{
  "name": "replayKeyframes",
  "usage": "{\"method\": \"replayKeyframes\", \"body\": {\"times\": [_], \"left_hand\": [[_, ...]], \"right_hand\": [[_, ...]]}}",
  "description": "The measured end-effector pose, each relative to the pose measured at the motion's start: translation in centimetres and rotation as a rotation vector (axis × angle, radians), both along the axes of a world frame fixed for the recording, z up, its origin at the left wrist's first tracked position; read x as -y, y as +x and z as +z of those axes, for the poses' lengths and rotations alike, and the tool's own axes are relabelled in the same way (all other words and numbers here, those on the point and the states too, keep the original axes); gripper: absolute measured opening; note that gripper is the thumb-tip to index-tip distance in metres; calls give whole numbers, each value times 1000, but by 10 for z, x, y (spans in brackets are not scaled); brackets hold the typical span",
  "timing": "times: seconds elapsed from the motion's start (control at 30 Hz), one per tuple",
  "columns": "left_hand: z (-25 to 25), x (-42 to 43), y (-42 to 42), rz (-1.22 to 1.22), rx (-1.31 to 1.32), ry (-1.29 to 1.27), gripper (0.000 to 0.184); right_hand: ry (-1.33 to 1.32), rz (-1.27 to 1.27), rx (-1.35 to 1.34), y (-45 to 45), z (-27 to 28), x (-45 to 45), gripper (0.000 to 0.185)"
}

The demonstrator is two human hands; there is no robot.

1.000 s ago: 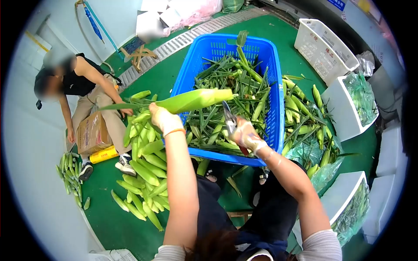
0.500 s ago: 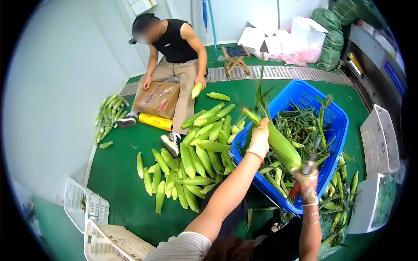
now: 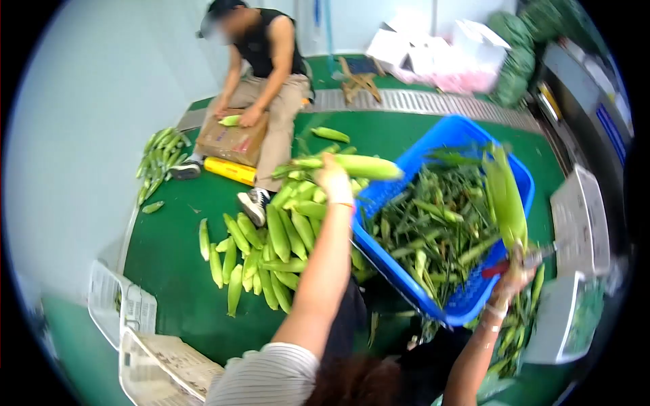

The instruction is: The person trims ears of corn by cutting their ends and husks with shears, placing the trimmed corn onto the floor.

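Observation:
My left hand [image 3: 332, 181], in a pale glove, is closed around an ear of corn [image 3: 372, 166], held sideways over the corn pile [image 3: 283, 233]. Some motion blur softens that ear. At the right rim of the blue basket [image 3: 452, 126], my right hand [image 3: 512, 283] grips a knife with a red handle [image 3: 496, 269]; its metal blade [image 3: 539, 256] points right. A long piece of green corn husk [image 3: 506, 199] also stands up from this hand. Cut leaves and husks [image 3: 433, 216] lie in the basket.
Across from me a seated person [image 3: 261, 61] handles corn on a cardboard box [image 3: 233, 139]. A yellow roll [image 3: 230, 170] lies below it. White crates [image 3: 122, 304] stand at left, others [image 3: 581, 220] at right. More husks [image 3: 504, 338] lie right of the basket.
My left hand has carried the ear left, from above the basket to the pile. The right hand has moved right with knife and husk. The other person has brought corn onto the box.

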State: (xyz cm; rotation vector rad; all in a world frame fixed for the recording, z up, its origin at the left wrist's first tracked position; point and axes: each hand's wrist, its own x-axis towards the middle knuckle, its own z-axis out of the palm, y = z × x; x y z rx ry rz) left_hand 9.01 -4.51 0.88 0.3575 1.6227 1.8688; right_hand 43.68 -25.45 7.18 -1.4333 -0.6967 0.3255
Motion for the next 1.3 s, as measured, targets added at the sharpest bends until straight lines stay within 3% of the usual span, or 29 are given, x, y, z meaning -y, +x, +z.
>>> {"method": "replayKeyframes", "body": {"times": [0.03,0.07,0.1,0.13,0.17,0.23,0.27,0.33,0.37,0.4,0.47,0.5,0.53,0.57,0.6,0.63,0.7,0.8,0.83,0.87,0.9,0.93,0.97,1.0,1.03,1.07,1.13,1.2,1.3], "left_hand": [[-48,-27,-24,97,-241,-92,53],[-24,-8,-29,29,-222,-71,53],[-24,-14,-37,-32,-16,92,50],[-28,-19,-32,-78,207,241,48],[-24,-17,-20,-108,209,233,48],[9,-1,-4,-354,269,212,46],[26,11,4,-471,267,206,45],[42,34,34,-673,96,260,46],[35,31,44,-772,-100,82,44],[40,47,60,-841,-129,259,42],[45,56,88,-926,-128,139,44],[47,60,102,-970,-130,80,45],[46,58,107,-1000,-190,74,48],[53,60,106,-1028,-142,40,53],[71,66,98,-1149,-70,38,73],[57,64,106,-1120,-74,110,85],[41,80,113,-1186,-200,162,108],[37,96,138,-1290,-383,-21,100],[29,95,136,-1314,-400,-23,90],[21,92,134,-1338,-417,-24,80],[13,88,132,-1363,-434,-26,70],[23,96,116,-1411,-213,-38,57],[19,90,107,-1409,-332,215,48],[22,87,95,-1410,-483,146,47],[23,88,86,-1426,-451,186,50],[23,90,78,-1443,-418,225,54],[25,96,69,-1484,-674,146,57],[34,100,66,-1473,-950,110,59],[40,107,74,-1532,-934,65,61]], "right_hand": [[-143,86,15,28,-29,-11,28],[-326,81,155,13,-23,-19,38],[-626,-13,464,5,-31,-34,48],[-574,118,511,7,-52,-37,54],[-541,10,845,6,-76,-43,52],[-480,165,651,-33,-50,-31,46],[-581,264,409,-55,-17,-23,47],[-413,493,270,-62,-38,-21,54],[-396,572,310,-67,-39,-19,56],[-369,658,347,-75,-38,-14,58],[-349,791,92,-92,-36,-3,57],[-320,761,117,-90,-60,6,55],[-297,719,144,-86,-75,4,53],[-236,754,-113,-100,-53,3,49],[-190,769,-375,-110,-32,11,46],[-164,685,-431,-96,-57,9,37],[-135,658,-370,-110,-34,9,30],[-158,597,-361,-106,-66,-1,28],[-231,595,-351,-108,-74,-4,27],[-107,604,-328,-117,-73,-3,27],[-348,835,-141,-94,-70,0,50],[-532,814,47,-93,-54,2,56],[-667,893,226,-83,-48,1,71],[-701,854,272,-79,-49,5,86],[-778,892,349,-75,-28,7,93],[-788,930,338,-67,-28,9,92],[-616,933,283,-52,-54,15,81],[-690,1049,244,-46,-43,6,68],[-600,1056,192,-35,-49,-1,62]]}}
